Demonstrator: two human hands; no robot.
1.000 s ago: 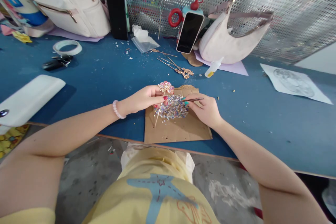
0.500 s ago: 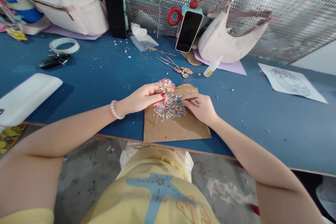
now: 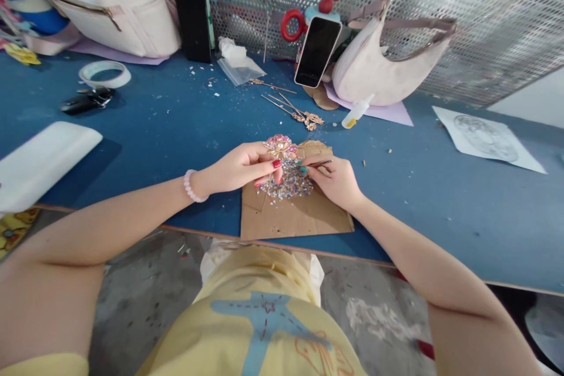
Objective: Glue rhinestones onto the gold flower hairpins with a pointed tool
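While the left hand is pinching a flower hairpin, seemingly well filled with pink stones, at the rhinestone pile's twelve o'clock, the right hand, at three, is pinching a slim tool, and seemingly stoneless hairpins are lying at one.

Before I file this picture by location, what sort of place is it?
Probably a craft workspace: there's a flat brown cardboard sheet heaped with tiny glittering multicoloured stones, and beyond it slender gold metallic sticks with ornate ends.

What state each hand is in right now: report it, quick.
Left hand: closed, holding a jewelled flower ornament.
Right hand: closed, holding a thin tool.
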